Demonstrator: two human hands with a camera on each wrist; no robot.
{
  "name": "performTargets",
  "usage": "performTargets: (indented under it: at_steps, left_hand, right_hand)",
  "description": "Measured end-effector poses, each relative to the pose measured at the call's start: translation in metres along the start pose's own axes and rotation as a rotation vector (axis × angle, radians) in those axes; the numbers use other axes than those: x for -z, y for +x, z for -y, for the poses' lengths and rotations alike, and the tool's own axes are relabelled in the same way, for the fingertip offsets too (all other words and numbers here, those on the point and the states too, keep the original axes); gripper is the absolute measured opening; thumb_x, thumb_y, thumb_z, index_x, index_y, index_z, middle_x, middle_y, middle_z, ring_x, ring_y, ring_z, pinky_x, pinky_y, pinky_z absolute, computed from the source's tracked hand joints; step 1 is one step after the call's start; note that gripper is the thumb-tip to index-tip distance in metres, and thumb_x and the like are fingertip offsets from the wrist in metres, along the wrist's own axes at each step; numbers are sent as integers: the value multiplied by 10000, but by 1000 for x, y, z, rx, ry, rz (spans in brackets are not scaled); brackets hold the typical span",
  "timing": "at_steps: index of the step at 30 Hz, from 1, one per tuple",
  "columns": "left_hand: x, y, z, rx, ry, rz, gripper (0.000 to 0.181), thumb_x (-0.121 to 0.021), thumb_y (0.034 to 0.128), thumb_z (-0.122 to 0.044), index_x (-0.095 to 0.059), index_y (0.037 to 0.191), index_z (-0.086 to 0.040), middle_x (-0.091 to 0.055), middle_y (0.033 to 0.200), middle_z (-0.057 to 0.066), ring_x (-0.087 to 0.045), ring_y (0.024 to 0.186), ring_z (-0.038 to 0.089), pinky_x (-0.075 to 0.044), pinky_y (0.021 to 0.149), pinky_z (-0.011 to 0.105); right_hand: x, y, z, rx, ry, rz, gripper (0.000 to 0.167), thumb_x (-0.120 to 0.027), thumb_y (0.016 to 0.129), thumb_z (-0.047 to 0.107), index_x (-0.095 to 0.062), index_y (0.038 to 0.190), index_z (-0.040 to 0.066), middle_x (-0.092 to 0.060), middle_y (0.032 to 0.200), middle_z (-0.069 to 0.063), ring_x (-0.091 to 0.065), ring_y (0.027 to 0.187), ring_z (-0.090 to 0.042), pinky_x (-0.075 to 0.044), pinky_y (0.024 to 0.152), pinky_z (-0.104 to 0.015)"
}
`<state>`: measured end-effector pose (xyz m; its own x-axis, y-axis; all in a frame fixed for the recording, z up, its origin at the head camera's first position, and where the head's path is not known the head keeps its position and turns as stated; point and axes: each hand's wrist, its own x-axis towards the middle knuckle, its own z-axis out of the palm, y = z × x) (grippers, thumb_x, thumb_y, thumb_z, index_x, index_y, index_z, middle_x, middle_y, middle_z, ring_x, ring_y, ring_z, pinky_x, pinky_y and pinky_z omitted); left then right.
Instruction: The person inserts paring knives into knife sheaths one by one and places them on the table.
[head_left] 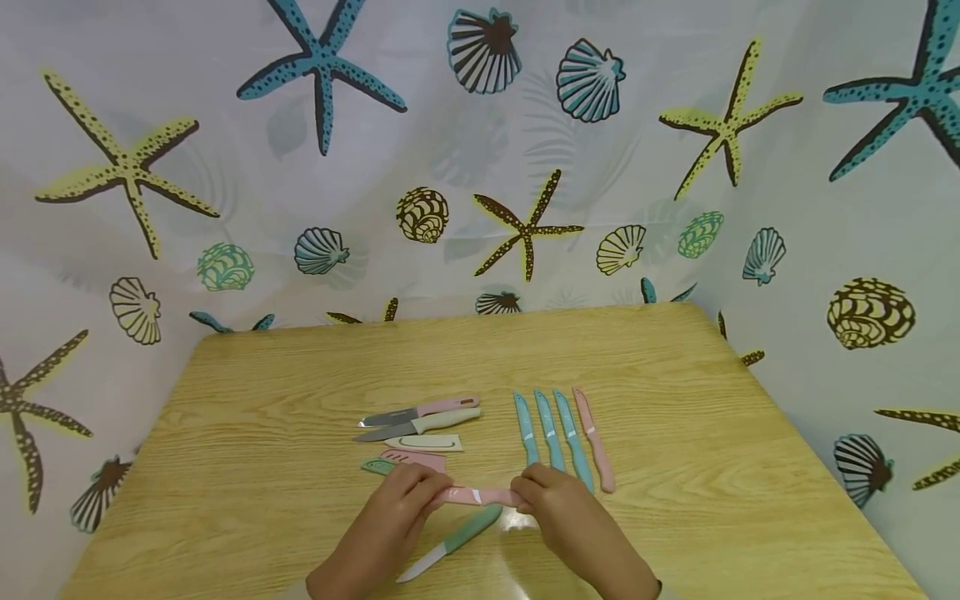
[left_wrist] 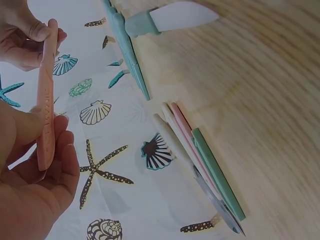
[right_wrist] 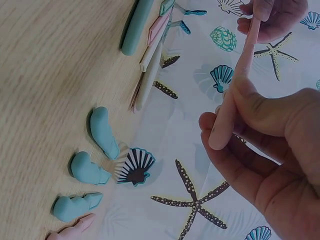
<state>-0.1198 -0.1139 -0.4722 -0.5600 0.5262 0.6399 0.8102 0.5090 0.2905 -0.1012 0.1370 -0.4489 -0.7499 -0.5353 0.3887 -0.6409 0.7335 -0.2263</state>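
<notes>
Above the near part of a wood-grain tabletop [head_left: 300, 392], a pink knife [head_left: 477, 496] in its sheath lies crosswise between two hands. The left hand [head_left: 408, 508] pinches the sheath end between thumb and fingers; the right hand [head_left: 566, 517] grips the handle the same way.

The likeliest trouble is a sudden slip: if the hands drew apart hard, the sheath could come free with a jerk and leave the edge close to the left fingers. A loose pinch could also let the smooth knife drop onto what lies below.

That is the green knife [head_left: 450, 543], unsheathed, its handle end just under the held one in the head view, its pale blade slanting towards the left forearm. It is the main obstacle, since a lowered wrist might brush the blade.

Beyond the left hand lie a bare pink-handled knife [head_left: 447, 406] and a white knife [head_left: 446, 420], both blades pointing left, then white [head_left: 427, 442], pink [head_left: 423, 460] and green sheaths [head_left: 377, 467]. Beyond the right hand, three blue knives [head_left: 549, 429] and another pink one [head_left: 596, 442] stand in a row, all sheathed. A shell-and-starfish curtain [head_left: 420, 125] hangs behind.
</notes>
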Motion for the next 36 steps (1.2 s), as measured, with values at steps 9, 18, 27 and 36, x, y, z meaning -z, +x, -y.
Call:
performTargets:
  at_steps: [9, 18, 27, 36]
  left_hand:
    - [4, -1, 1, 45, -12, 52, 234, -715, 832, -25, -689, 1058, -80, -590, 1013, -51, -536, 916, 86, -478, 758, 195]
    - [4, -5, 3, 28, -43, 80, 185, -689, 864, -42, -686, 1041, -96, -589, 1022, -49, -530, 917, 75, -467, 764, 175]
    - [6, -16, 7, 9, -54, 135, 202, -666, 905, -108, -671, 1107, -101, -576, 1060, -56, -541, 935, 74, -465, 801, 158]
    - [33, -10, 34, 152, 155, 129, 337, -729, 850, -99, -664, 1181, -104, -613, 1126, 6, -582, 987, 129, -531, 763, 284]
  right_hand:
    - [-3, 1, 2, -5, 3, 31, 39, -706, 844, 79, -709, 882, 67, -642, 875, 12, -637, 765, -111, -521, 682, -140]
    - [-4, 0, 1, -6, 43, 105, 33, -697, 859, 88, -701, 885, 68, -647, 868, 11, -628, 742, -93, -500, 655, -115]
    - [-7, -1, -1, 12, 2, 129, 39, -716, 848, 125, -703, 839, 90, -640, 842, 31, -565, 721, -76, -482, 641, -129]
    - [6, -7, -21, -39, 2, 38, 135, -768, 775, 53, -720, 901, 52, -659, 877, 13, -600, 795, -116, -528, 720, -188]
